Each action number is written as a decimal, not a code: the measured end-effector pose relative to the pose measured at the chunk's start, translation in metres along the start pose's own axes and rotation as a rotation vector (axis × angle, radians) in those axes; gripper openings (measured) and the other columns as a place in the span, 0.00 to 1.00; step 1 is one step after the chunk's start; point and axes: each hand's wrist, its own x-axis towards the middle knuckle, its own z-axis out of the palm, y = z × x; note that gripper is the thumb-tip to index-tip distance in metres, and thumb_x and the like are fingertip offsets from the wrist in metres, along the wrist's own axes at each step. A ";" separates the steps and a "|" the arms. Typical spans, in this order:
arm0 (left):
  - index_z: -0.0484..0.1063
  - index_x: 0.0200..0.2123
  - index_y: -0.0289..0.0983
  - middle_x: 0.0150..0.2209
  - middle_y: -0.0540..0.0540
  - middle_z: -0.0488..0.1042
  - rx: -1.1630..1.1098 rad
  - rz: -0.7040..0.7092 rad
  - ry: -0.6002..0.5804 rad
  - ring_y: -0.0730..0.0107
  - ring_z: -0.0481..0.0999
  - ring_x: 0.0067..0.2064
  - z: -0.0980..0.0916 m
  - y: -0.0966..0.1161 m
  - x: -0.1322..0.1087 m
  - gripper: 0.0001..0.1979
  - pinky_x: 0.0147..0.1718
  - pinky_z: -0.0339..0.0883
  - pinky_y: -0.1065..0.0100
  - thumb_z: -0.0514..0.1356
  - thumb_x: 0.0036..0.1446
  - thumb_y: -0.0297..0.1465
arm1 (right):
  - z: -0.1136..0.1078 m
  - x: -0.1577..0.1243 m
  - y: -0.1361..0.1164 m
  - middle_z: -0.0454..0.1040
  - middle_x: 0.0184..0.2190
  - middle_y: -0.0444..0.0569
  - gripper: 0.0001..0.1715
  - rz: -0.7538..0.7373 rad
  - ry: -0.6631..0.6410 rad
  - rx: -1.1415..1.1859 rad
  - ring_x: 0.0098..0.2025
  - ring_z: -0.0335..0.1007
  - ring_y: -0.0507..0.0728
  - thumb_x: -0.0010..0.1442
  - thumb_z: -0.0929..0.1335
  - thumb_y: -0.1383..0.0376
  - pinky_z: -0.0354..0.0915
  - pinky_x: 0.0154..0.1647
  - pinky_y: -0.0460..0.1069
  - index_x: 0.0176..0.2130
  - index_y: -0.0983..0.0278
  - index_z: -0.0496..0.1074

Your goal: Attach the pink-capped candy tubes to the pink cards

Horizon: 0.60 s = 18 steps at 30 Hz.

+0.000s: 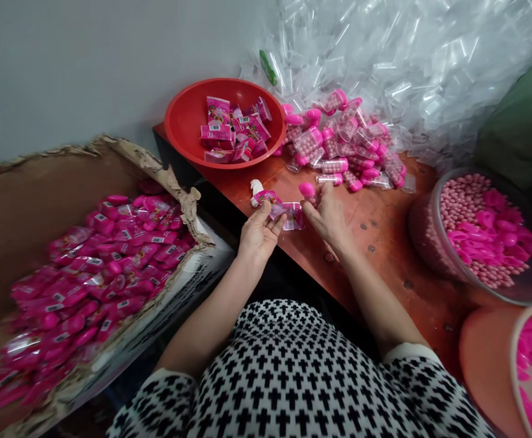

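Observation:
My left hand (257,236) pinches a pink printed sleeve (269,199) between thumb and fingers, over the front edge of the table. Just to its right, another pink printed sleeve (293,216) lies near the fingertips. My right hand (329,218) is closed around a small clear bottle with a pink cap (307,190); the fingers hide part of it. A crumpled white scrap (255,190) sits behind the left hand. Beyond both hands is a pile of clear bottles filled with pink balls (338,143), with pink caps.
A red basin (177,140) holds pink packs. To the left, a torn cardboard box (65,167) contains many sleeved packs. Empty clear bottles (407,67) are heaped at the back. A clear tub (423,228) of pink balls and an orange tub (487,347) stand right on the reddish table (375,261).

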 end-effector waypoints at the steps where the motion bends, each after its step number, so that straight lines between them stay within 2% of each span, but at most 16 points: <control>1: 0.74 0.32 0.35 0.30 0.50 0.78 0.000 -0.003 -0.005 0.75 0.79 0.31 0.002 -0.001 -0.001 0.01 0.40 0.75 0.70 0.64 0.55 0.27 | -0.002 -0.006 -0.001 0.73 0.31 0.47 0.21 -0.023 -0.013 0.052 0.31 0.69 0.59 0.59 0.63 0.61 0.64 0.39 0.55 0.51 0.62 0.63; 5: 0.74 0.33 0.36 0.31 0.51 0.78 -0.006 -0.007 -0.021 0.75 0.79 0.31 0.006 -0.005 -0.006 0.01 0.40 0.75 0.70 0.63 0.56 0.28 | -0.006 -0.028 -0.003 0.74 0.36 0.48 0.26 -0.057 -0.079 0.234 0.38 0.72 0.61 0.64 0.61 0.54 0.65 0.46 0.58 0.59 0.56 0.59; 7: 0.74 0.33 0.36 0.30 0.51 0.78 0.000 -0.007 -0.021 0.75 0.79 0.31 0.006 -0.007 -0.008 0.02 0.41 0.74 0.70 0.63 0.57 0.28 | -0.008 -0.037 -0.004 0.74 0.43 0.49 0.25 -0.058 -0.117 0.349 0.46 0.72 0.61 0.65 0.59 0.50 0.64 0.52 0.58 0.58 0.56 0.62; 10: 0.73 0.33 0.36 0.30 0.50 0.78 0.007 -0.017 -0.017 0.74 0.80 0.33 0.006 -0.009 -0.010 0.03 0.43 0.74 0.70 0.63 0.57 0.30 | -0.009 -0.047 -0.005 0.72 0.52 0.49 0.24 -0.042 -0.133 0.511 0.55 0.67 0.59 0.67 0.56 0.50 0.60 0.59 0.57 0.54 0.56 0.67; 14: 0.73 0.32 0.35 0.29 0.48 0.78 -0.024 -0.039 -0.021 0.73 0.80 0.33 0.008 -0.013 -0.012 0.05 0.43 0.73 0.69 0.62 0.58 0.31 | -0.006 -0.060 -0.003 0.72 0.50 0.48 0.22 -0.002 -0.137 0.637 0.53 0.68 0.59 0.62 0.64 0.53 0.61 0.58 0.57 0.53 0.58 0.68; 18: 0.73 0.30 0.35 0.28 0.48 0.78 -0.053 -0.049 -0.017 0.72 0.80 0.31 0.011 -0.016 -0.015 0.06 0.42 0.74 0.68 0.62 0.58 0.30 | 0.002 -0.074 -0.001 0.71 0.50 0.50 0.28 -0.011 0.043 0.682 0.49 0.69 0.58 0.57 0.70 0.55 0.66 0.53 0.54 0.54 0.59 0.64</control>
